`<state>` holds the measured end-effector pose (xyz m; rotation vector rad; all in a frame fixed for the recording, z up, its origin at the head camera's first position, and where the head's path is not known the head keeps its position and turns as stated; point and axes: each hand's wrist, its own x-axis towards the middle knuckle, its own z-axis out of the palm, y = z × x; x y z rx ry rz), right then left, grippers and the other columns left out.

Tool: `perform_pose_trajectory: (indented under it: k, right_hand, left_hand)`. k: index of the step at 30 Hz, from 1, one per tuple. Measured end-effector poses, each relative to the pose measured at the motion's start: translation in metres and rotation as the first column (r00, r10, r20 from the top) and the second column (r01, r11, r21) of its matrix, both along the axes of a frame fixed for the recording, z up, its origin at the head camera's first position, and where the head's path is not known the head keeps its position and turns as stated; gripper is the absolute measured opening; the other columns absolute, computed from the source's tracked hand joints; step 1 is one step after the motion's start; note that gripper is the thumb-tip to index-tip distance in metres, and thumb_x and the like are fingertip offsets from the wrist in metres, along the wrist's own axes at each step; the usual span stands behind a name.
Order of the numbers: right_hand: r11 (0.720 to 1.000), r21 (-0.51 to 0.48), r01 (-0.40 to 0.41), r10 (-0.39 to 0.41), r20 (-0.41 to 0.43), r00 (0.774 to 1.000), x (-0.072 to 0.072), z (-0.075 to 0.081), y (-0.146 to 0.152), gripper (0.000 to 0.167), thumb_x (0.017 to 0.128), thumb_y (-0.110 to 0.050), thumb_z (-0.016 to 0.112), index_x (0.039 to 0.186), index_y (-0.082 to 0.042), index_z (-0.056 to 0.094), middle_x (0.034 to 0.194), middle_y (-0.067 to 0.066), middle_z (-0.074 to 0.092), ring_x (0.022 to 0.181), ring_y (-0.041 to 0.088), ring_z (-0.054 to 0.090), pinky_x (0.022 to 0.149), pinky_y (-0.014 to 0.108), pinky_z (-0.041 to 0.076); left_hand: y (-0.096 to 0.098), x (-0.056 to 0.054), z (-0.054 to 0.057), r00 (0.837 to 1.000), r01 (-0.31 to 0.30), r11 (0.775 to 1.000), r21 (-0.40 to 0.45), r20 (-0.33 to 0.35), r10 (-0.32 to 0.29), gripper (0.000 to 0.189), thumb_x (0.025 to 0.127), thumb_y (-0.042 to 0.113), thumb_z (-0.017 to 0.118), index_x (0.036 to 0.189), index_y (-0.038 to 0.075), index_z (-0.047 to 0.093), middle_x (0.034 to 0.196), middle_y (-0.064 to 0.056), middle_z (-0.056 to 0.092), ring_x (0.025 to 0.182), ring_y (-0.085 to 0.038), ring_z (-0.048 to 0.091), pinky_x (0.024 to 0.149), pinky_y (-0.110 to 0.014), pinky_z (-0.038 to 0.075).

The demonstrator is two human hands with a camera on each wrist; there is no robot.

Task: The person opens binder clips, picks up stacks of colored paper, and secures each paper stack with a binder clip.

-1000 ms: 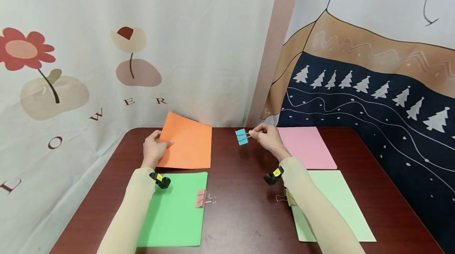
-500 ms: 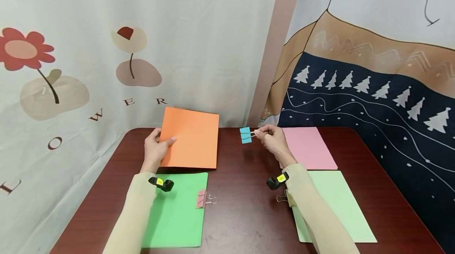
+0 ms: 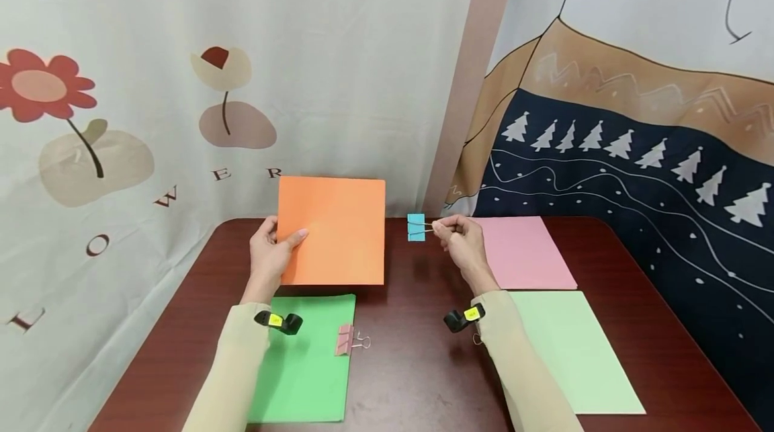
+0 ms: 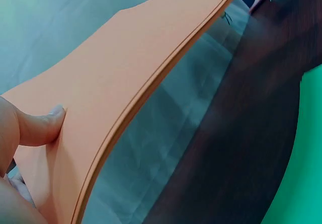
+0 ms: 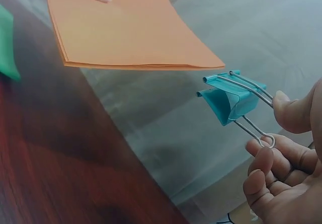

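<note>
My left hand grips a stack of orange paper at its left edge, thumb on the front and the other fingers mostly hidden behind. The stack is raised and tilted up, and its layered edge shows in the left wrist view. My right hand pinches a blue binder clip by its two wire handles, between thumb and fingers. The clip's mouth is slightly parted and points left at the paper. A narrow gap separates the clip from the stack's right edge in the head view.
Green paper with a pink binder clip lies front left on the dark wooden table. Pale green paper lies front right, partly under my right sleeve. Pink paper is behind it. A printed curtain hangs at the back.
My left hand has raised the orange stack, straightened it and shifted it right. The blue clip has turned upright and stayed close to the stack's right side.
</note>
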<state>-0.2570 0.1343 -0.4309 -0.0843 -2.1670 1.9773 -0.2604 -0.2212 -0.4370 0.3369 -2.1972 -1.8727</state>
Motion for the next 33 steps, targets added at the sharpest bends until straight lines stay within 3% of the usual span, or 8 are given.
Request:
perform_pose_trajectory:
  k: [9,15,25,33]
  right_hand:
    - [0.998,-0.067,0.010,-0.012,-0.031,0.999,0.006,-0.002,-0.008,0.013,0.094,-0.010,0.073,0.096,0.002,0.070,0.068,-0.008,0.062,0.062,0.012,0.053,0.060,0.022,0.048]
    - [0.998,-0.063,0.021,-0.022,-0.009,1.000,0.009,-0.006,-0.007,0.013,0.094,-0.011,0.073,0.098,0.001,0.069,0.069,-0.007,0.059,0.063,0.012,0.052,0.061,0.023,0.048]
    - [0.998,-0.067,0.021,-0.022,-0.012,1.000,0.009,-0.003,-0.011,0.011,0.094,-0.009,0.074,0.096,0.000,0.069,0.068,-0.007,0.059,0.063,0.014,0.053,0.059,0.024,0.047]
    - [0.999,-0.047,-0.007,0.008,0.032,0.999,0.013,-0.004,-0.019,0.009,0.095,-0.012,0.073,0.096,-0.004,0.071,0.074,-0.005,0.064,0.065,0.014,0.055,0.059,0.024,0.048]
  left_hand:
    - [0.007,0.013,-0.003,0.998,0.011,0.998,0.054,-0.056,-0.008,0.033,0.086,0.019,0.084,0.112,0.019,0.062,0.082,0.015,0.072,0.071,-0.007,0.071,0.061,-0.029,0.060]
    - [0.011,0.015,-0.007,0.997,0.023,0.997,0.069,-0.081,-0.017,0.034,0.087,0.016,0.084,0.113,0.018,0.063,0.085,0.014,0.073,0.072,-0.008,0.072,0.062,-0.030,0.060]
    - [0.015,0.021,-0.005,0.993,0.036,0.996,0.084,-0.118,-0.026,0.037,0.087,0.013,0.083,0.115,0.007,0.060,0.081,0.017,0.072,0.070,-0.006,0.072,0.061,-0.028,0.060]
    - [0.018,0.022,-0.008,0.989,0.038,0.995,0.089,-0.147,-0.025,0.034,0.086,0.012,0.084,0.111,0.008,0.061,0.081,0.017,0.073,0.069,-0.006,0.071,0.059,-0.028,0.059]
